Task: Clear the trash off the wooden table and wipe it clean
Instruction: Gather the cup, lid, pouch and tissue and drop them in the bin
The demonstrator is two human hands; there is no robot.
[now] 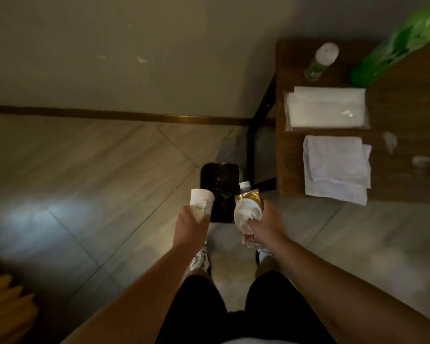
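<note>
My left hand (190, 225) grips a white paper cup (201, 202) with a small drawing on it. My right hand (265, 225) clutches a bundle of trash: a plastic bottle (246, 188) with a gold label, a crumpled white tissue (246, 213) and some clear wrapper below. Both hands hover just over the near rim of a black bin (220, 187) lined with a dark bag, standing on the floor. The wooden table (402, 100) stands to the right, with a small white scrap (389, 140) and a blurred pale item (426, 162) on it.
On the table lie a folded white cloth (335, 167), a pack of white tissues (327, 108), a small spray bottle (322, 62) and a large green bottle (395, 45). A black table leg (252, 155) stands beside the bin. A yellow object (5, 296) is at the lower left.
</note>
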